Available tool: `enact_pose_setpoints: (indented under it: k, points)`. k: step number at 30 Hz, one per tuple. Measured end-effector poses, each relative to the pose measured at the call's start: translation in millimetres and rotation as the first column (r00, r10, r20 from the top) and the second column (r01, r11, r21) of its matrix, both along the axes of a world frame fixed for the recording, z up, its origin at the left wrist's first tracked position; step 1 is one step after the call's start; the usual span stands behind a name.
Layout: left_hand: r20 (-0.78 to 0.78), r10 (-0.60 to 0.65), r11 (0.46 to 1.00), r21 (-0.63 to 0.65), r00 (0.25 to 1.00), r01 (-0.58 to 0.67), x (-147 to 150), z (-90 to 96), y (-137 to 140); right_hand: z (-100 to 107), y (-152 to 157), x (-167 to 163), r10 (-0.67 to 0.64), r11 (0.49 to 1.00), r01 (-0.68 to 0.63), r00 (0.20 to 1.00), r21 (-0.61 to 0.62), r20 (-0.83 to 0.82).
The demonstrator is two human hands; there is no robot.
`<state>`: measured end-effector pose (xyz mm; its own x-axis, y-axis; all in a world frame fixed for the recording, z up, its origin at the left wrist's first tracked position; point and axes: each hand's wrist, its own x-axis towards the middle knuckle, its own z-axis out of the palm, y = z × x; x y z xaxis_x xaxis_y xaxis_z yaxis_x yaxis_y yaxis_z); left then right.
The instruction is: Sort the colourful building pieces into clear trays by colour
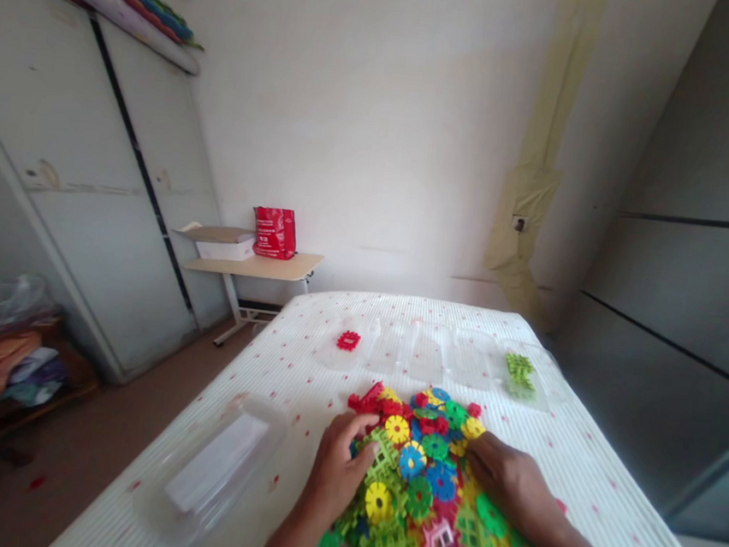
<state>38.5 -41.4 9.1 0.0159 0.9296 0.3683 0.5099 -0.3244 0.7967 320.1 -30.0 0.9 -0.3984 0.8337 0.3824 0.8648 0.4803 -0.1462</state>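
Note:
A heap of plastic interlocking pieces (pixel 418 498) lies on the bed in front of me, with notched discs and square lattice blocks in several colours. My left hand (pixel 342 456) is at the heap's left side, thumb and fingers apart, beside a light green lattice block (pixel 384 453). On the right side, my right hand (pixel 508 477) reaches into the heap with its fingers bent together near a yellow disc (pixel 472 428). Its fingertips are hidden. Beyond the heap is a clear compartment tray (pixel 427 354), with a red square block (pixel 348 341) at its left and green blocks (pixel 519 374) at its right.
A clear plastic container (pixel 216 474) with a white paper inside lies on the bed at left. A small table (pixel 255 265) by the wall bears a red bag (pixel 275 233) and a white box (pixel 225 247). Cabinets (pixel 92 153) stand along the left.

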Motion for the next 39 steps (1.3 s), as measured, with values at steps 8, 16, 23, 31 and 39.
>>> enact_pose_setpoints:
  k: [8,16,23,31,39]
  points:
    - [0.274,0.047,0.999,-0.014,0.961,-0.044,1,11.5,-9,26,-10,-12,0.016,0.999,-0.022,0.979,-0.029,-0.203]
    - [0.493,0.137,0.988,-0.132,0.859,-0.082,15,11.6,-13,46,-43,-85,0.095,0.975,-0.151,0.946,-0.163,-0.309]
    - [0.505,0.176,0.982,-0.151,0.845,-0.115,20,9.0,-14,26,-40,-128,0.013,0.992,-0.038,0.981,-0.123,-0.196]
    - [0.538,0.15,0.983,-0.168,0.83,-0.068,25,6.2,-16,23,-34,-136,-0.016,1.0,0.017,0.976,0.001,-0.218]
    - [0.56,0.086,0.988,-0.154,0.824,0.001,22,1.1,-18,33,-39,-119,0.046,0.997,-0.057,0.972,-0.044,-0.229]
